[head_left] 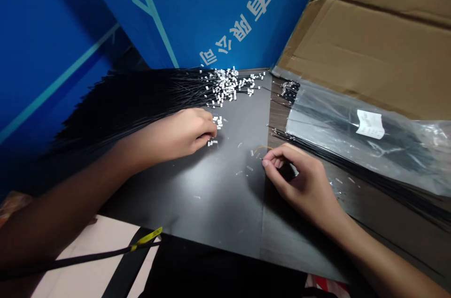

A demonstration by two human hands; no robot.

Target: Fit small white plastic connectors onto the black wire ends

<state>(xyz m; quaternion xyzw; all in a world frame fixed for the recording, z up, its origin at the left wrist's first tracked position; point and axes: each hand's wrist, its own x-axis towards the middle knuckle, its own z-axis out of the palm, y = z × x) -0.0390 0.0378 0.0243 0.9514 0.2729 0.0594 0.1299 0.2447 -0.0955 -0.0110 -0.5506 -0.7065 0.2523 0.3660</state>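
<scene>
The left hand [183, 131] is curling its fingers over a few small white connectors [212, 143] at the ends of a fanned bundle of thin black wires [134, 105], which is lying on a dark mat [197, 199]. Whether those fingers are pinching anything is hard to tell. The wires are running left to right, their white-tipped ends crowding far right. The right hand [294, 180] is bunching its fingers just beside a thin tan wire [262, 149], its grip hidden.
</scene>
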